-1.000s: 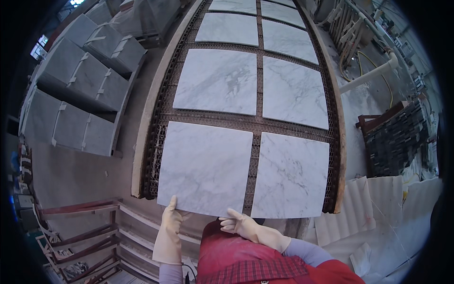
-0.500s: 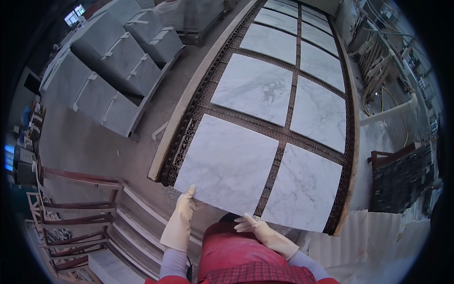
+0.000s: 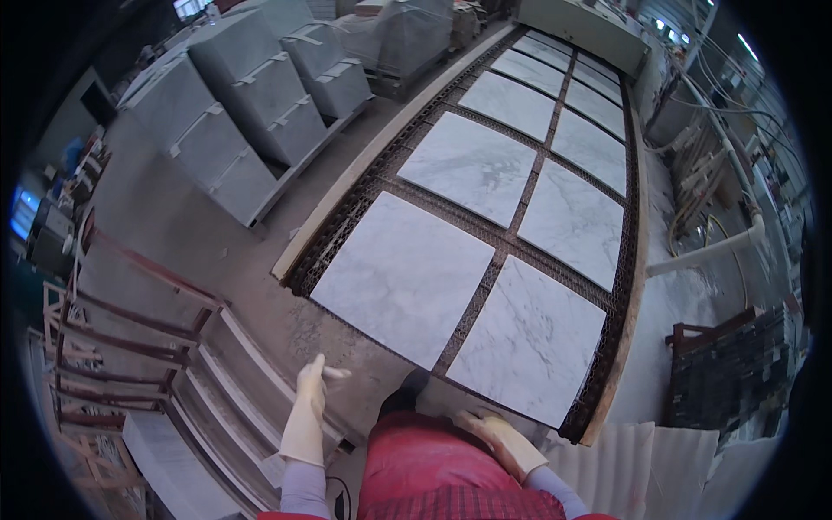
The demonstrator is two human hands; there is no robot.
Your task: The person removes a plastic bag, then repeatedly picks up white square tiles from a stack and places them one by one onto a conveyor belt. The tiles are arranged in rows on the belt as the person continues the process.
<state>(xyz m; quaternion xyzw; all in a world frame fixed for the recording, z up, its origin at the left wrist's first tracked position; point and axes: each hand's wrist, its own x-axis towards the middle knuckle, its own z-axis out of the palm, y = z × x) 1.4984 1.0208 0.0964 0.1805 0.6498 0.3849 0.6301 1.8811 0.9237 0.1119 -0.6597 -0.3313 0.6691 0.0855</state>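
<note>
From the head camera, looking down, the person's left hand, in a pale rubber glove, hangs in the air over the grey floor beside the conveyor belt, its fingers spread loosely and holding nothing; it touches no tile. The right hand, gloved the same way, lies flat with the fingers together at the near end of the belt, just beside the near edge of the right-hand marble tile; it grips nothing, and whether the fingertips touch the tile's edge cannot be told. That tile lies flat on the dark mesh of the belt, next to a second white marble tile on its left, with a narrow strip of mesh between the two. Further tiles lie in pairs along the belt, running away toward the top of the picture. A red apron fills the lower middle between the forearms. To the left of the belt stand stacks of grey stone slabs on pallets, and lower left is a red metal rack with pale slabs leaning in it. On the right, beyond the belt's edge, a white pipe runs along the floor, and a dark crate sits near the right edge.
</note>
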